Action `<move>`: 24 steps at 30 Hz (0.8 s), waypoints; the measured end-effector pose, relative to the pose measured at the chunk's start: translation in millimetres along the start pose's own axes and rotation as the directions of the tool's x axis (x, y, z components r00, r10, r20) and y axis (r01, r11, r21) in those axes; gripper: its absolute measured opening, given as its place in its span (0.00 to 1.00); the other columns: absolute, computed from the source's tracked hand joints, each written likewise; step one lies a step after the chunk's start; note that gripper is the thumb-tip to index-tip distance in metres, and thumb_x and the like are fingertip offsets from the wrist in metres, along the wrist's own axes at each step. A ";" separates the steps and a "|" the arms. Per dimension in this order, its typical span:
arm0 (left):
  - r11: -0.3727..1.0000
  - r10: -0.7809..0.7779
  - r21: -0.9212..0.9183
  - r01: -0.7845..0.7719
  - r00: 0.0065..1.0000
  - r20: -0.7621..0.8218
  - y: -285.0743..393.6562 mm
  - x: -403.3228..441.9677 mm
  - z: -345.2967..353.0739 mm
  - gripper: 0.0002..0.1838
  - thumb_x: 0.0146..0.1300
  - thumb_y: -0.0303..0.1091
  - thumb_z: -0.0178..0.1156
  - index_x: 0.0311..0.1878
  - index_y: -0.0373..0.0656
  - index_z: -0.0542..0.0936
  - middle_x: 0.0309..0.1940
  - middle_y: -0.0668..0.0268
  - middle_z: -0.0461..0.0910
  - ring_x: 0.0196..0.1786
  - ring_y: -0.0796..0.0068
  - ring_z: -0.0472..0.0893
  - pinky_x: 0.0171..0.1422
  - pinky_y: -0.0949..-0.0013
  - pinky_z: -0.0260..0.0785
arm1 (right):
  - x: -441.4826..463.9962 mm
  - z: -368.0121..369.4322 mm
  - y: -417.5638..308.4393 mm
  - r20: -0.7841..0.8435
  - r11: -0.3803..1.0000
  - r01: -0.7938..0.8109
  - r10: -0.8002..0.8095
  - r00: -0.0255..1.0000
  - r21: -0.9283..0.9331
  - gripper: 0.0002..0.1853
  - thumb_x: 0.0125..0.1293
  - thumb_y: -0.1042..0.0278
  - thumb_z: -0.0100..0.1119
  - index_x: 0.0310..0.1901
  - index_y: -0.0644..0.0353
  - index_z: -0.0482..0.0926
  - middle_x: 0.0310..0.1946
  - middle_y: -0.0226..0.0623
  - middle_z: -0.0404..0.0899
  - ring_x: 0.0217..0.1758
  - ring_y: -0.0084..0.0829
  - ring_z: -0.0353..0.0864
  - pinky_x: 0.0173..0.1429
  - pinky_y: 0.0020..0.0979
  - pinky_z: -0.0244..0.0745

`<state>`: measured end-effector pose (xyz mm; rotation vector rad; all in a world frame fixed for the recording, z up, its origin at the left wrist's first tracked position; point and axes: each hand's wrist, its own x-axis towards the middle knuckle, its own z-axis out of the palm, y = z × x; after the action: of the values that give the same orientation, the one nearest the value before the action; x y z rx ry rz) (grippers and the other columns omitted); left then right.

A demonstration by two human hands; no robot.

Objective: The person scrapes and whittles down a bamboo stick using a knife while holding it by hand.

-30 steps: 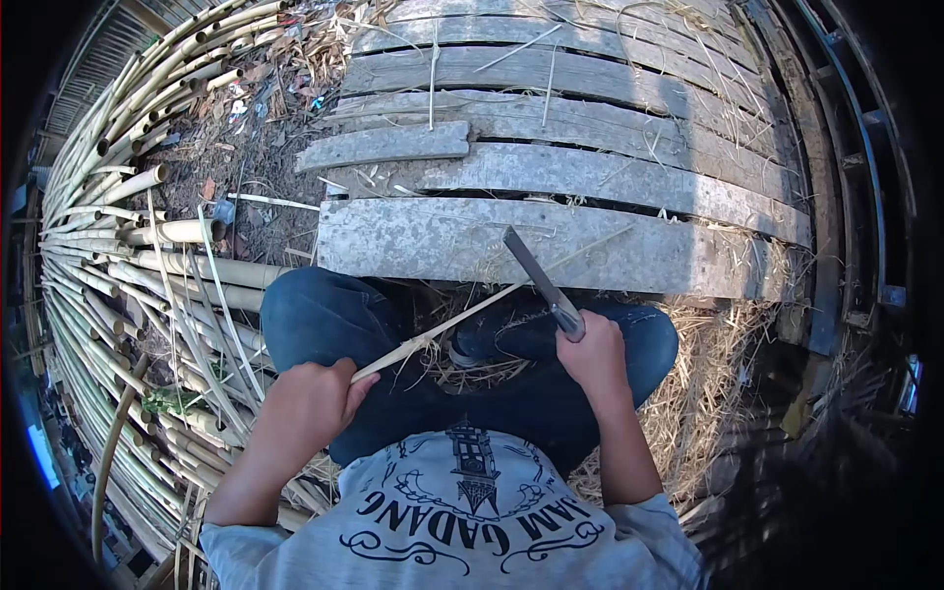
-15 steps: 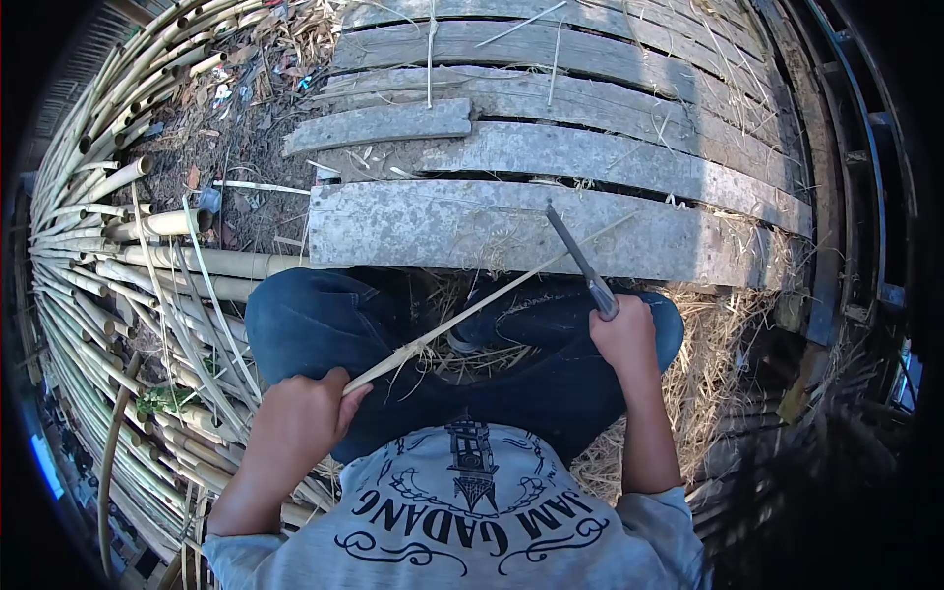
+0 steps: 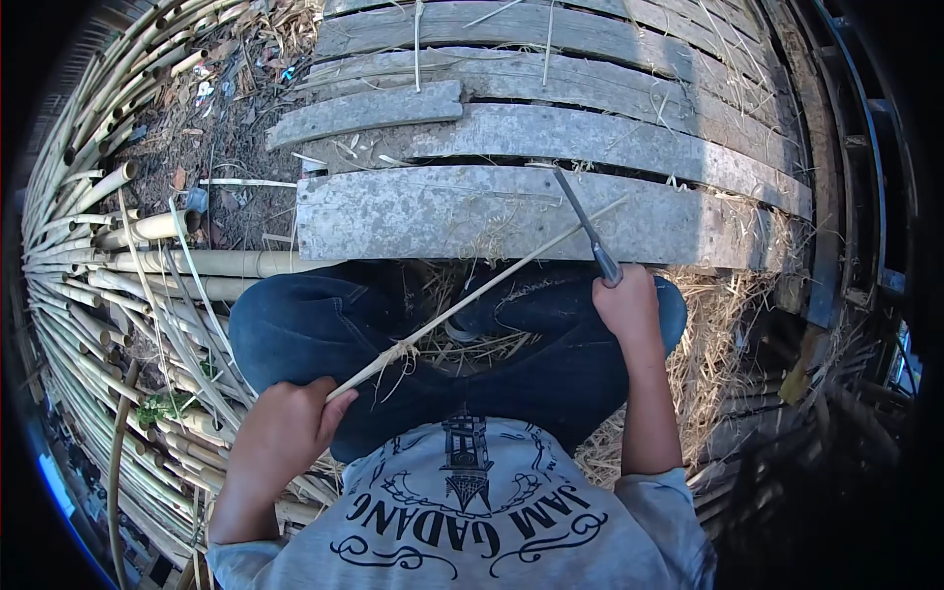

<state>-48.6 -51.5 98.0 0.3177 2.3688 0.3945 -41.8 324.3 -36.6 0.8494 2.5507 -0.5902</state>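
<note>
A pale bamboo strip (image 3: 457, 322) runs slantwise across my lap, its far end lying over the nearest plank. My left hand (image 3: 285, 428) is closed around its near end, by my left thigh. Loose fibres hang from a rough spot on the strip, a little beyond those fingers. In my right hand (image 3: 627, 303), a long-bladed knife (image 3: 587, 224) is gripped by its handle above my right knee. Its blade points away and to the left, crossing the strip near the far end. Whether blade and strip touch I cannot tell.
Ahead is a weathered plank platform (image 3: 383, 211) with a loose board (image 3: 369, 113) and thin strips on it. Bamboo poles (image 3: 147, 228) are stacked along my left. Shavings (image 3: 723, 364) cover the ground by my right knee. Dark beams (image 3: 826, 177) stand at the far right.
The view has shifted slightly. The knife blade has turned somewhat more upright and still crosses the strip near its far end. Both hands keep their holds.
</note>
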 end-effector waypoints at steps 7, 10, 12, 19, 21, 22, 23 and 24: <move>0.998 -0.059 0.019 0.058 0.998 0.026 -0.6 2.5 5.9 0.19 0.70 0.44 0.60 0.30 0.37 0.80 0.17 0.48 0.76 0.25 0.42 0.79 0.30 0.47 0.70 | -34.0 6.9 -36.4 0.150 0.995 0.054 -0.065 0.987 0.081 0.12 0.57 0.64 0.62 0.32 0.67 0.83 0.31 0.61 0.83 0.42 0.62 0.83 0.50 0.50 0.79; 0.999 -0.037 0.004 0.037 0.999 0.000 -5.2 -0.1 8.0 0.18 0.70 0.43 0.60 0.30 0.38 0.80 0.16 0.48 0.75 0.25 0.42 0.79 0.30 0.47 0.70 | -35.2 2.4 -36.4 0.199 0.993 0.115 -0.118 0.973 0.027 0.12 0.56 0.63 0.62 0.32 0.66 0.84 0.32 0.59 0.83 0.42 0.60 0.83 0.50 0.50 0.80; 0.999 -0.041 0.028 0.041 0.999 -0.017 -4.4 -1.3 8.9 0.18 0.70 0.44 0.61 0.30 0.38 0.80 0.16 0.49 0.76 0.24 0.43 0.79 0.29 0.47 0.70 | -18.9 -9.4 -19.0 0.160 1.000 -0.002 0.001 0.987 0.005 0.11 0.56 0.63 0.63 0.32 0.64 0.85 0.31 0.56 0.84 0.40 0.58 0.84 0.49 0.49 0.80; 0.995 0.003 0.095 0.005 0.996 -0.090 -2.7 1.2 16.1 0.18 0.69 0.45 0.61 0.29 0.40 0.80 0.17 0.49 0.76 0.23 0.44 0.79 0.28 0.48 0.70 | -17.9 -7.6 -16.9 0.064 0.999 0.011 -0.008 0.998 -0.047 0.11 0.57 0.65 0.62 0.32 0.67 0.85 0.31 0.58 0.84 0.40 0.59 0.84 0.49 0.50 0.80; 0.993 -0.078 0.083 0.080 0.997 -0.017 -0.6 0.4 13.2 0.17 0.71 0.45 0.58 0.34 0.39 0.81 0.21 0.45 0.76 0.29 0.39 0.78 0.34 0.45 0.69 | -30.5 2.7 -32.2 0.093 0.998 -0.015 0.010 0.996 0.058 0.12 0.57 0.65 0.62 0.32 0.69 0.84 0.31 0.61 0.83 0.41 0.61 0.84 0.50 0.51 0.79; 0.993 -0.079 0.085 0.080 0.997 -0.013 -1.2 -0.9 14.9 0.17 0.71 0.45 0.58 0.34 0.39 0.81 0.21 0.45 0.76 0.29 0.39 0.78 0.34 0.45 0.69 | -43.4 4.7 -44.5 0.115 0.998 0.035 -0.040 0.993 0.048 0.12 0.57 0.64 0.61 0.32 0.67 0.84 0.31 0.60 0.83 0.40 0.61 0.84 0.49 0.51 0.80; 0.994 -0.046 0.099 0.052 0.997 -0.053 -2.6 -1.4 16.5 0.17 0.70 0.45 0.59 0.32 0.40 0.80 0.19 0.47 0.76 0.27 0.41 0.79 0.32 0.46 0.69 | -55.1 14.5 -52.3 0.121 0.991 0.113 -0.121 0.985 0.067 0.12 0.56 0.65 0.61 0.29 0.68 0.82 0.29 0.60 0.82 0.39 0.62 0.82 0.48 0.51 0.79; 0.993 -0.012 0.115 0.023 0.996 -0.091 -3.7 -2.5 17.7 0.18 0.69 0.45 0.61 0.30 0.40 0.80 0.17 0.49 0.76 0.25 0.43 0.80 0.30 0.47 0.70 | -63.4 20.7 -54.9 0.126 0.978 0.189 -0.199 0.972 0.087 0.11 0.54 0.66 0.61 0.27 0.68 0.80 0.27 0.60 0.81 0.38 0.63 0.81 0.46 0.50 0.78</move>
<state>-35.1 -52.3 85.6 0.3393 2.4871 0.2687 -24.9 244.3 -9.0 0.5657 2.5175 -0.7788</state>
